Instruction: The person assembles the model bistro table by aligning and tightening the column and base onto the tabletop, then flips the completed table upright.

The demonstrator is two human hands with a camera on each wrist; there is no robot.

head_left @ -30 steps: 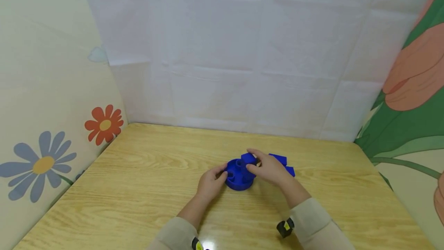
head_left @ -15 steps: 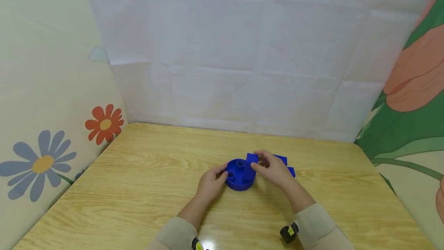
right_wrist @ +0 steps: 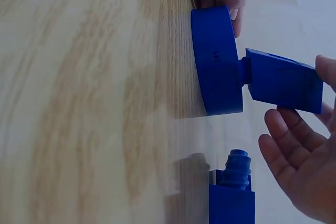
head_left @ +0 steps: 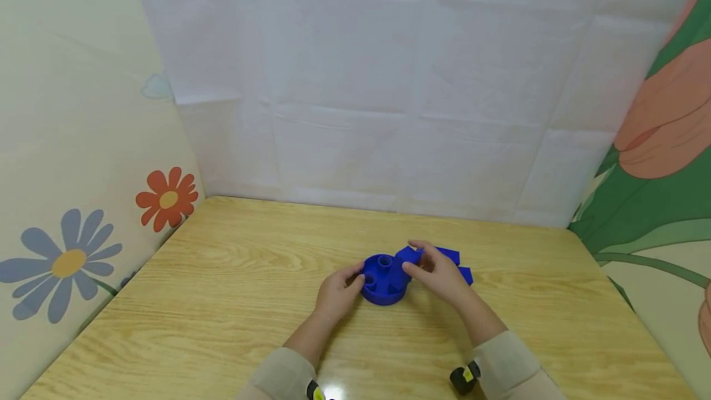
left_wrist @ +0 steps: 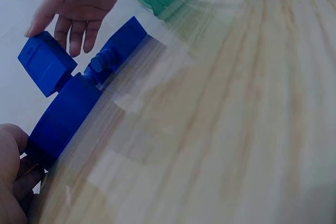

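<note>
A round, shallow blue plastic base [head_left: 383, 299] with raised hollow sockets inside rests on the wooden table. My left hand [head_left: 335, 295] grips its left rim between thumb and fingers. A tapered, angular blue block [right_wrist: 283, 81] stands on the base's right part, its narrow neck reaching down into it. In the right wrist view a gap shows between the block's body and the rim. My right hand [head_left: 439, 273] pinches the block's upper end between thumb and fingertips, the other fingers loosely curled below. The block is tilted in the left wrist view.
Behind my right hand lies another blue piece [head_left: 449, 255] on the table, with a further blue end [head_left: 465, 274] beside it. The right wrist view shows a blue block [right_wrist: 232, 203] with a ridged, screw-like stud. A white cloth [head_left: 344, 110] hangs behind the table.
My right hand has shifted slightly right, and the block has turned and leaned in its fingers. My left hand and the round base stay where they were.
</note>
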